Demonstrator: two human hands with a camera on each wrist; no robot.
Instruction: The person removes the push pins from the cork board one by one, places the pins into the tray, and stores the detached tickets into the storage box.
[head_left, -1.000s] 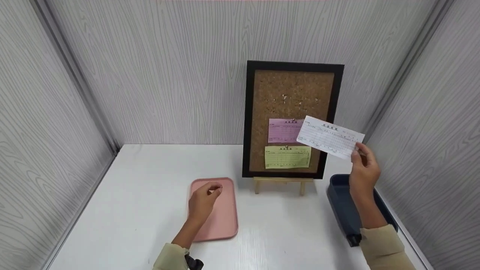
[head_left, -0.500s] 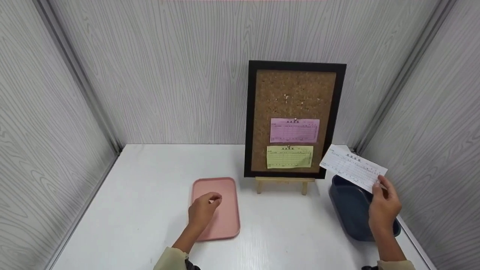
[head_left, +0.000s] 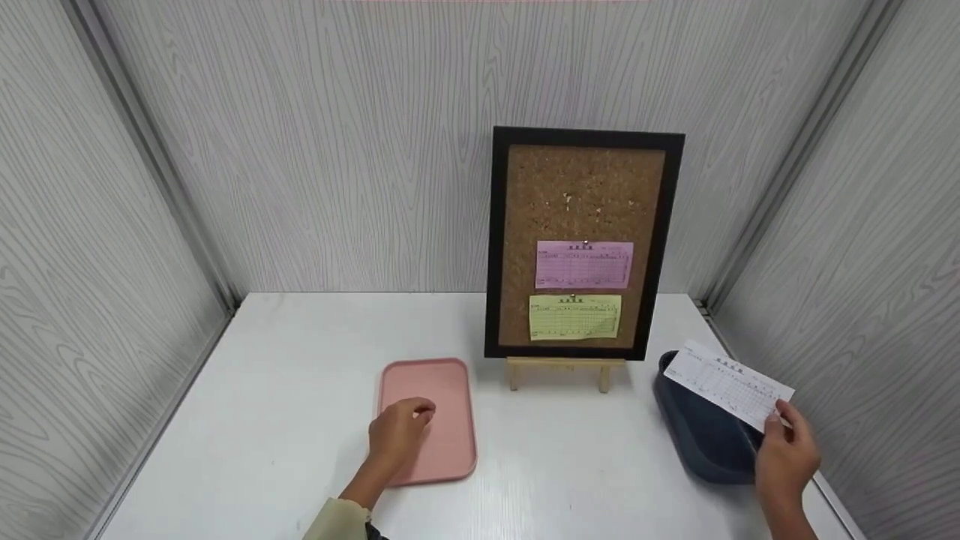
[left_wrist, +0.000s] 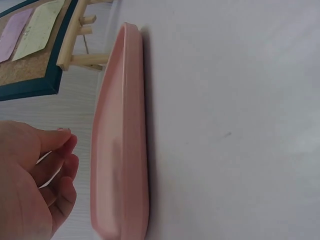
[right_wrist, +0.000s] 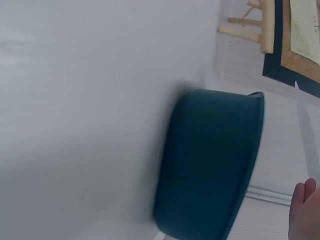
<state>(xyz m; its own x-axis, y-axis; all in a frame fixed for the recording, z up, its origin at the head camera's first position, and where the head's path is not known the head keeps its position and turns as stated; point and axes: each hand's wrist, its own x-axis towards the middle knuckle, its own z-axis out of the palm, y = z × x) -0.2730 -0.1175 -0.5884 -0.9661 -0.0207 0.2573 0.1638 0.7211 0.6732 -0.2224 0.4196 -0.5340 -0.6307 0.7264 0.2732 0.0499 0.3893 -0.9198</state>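
My right hand [head_left: 787, 454] pinches a white printed slip [head_left: 727, 384] by its near right corner. The slip is tilted above the dark blue bin [head_left: 701, 442], covering part of its opening. In the right wrist view the slip [right_wrist: 307, 135] appears nearly edge-on, beside the fingers. My left hand [head_left: 397, 433] hovers over the pink tray [head_left: 450, 457], thumb and forefinger pinched together. A tiny push pin [left_wrist: 67, 130] barely shows between those fingertips, mostly hidden. The other fingers are curled loosely.
A black-framed cork board [head_left: 585, 180] leans on a small wooden easel [head_left: 566, 363] at the back. A purple slip [head_left: 583, 265] and a yellow slip [head_left: 574, 318] are pinned to it. Wood-grain panels surround the white table [head_left: 300, 360].
My right hand has carried the white slip from in front of the board down and to the right, over the blue bin. My left hand has dropped slightly towards me, above the tray.
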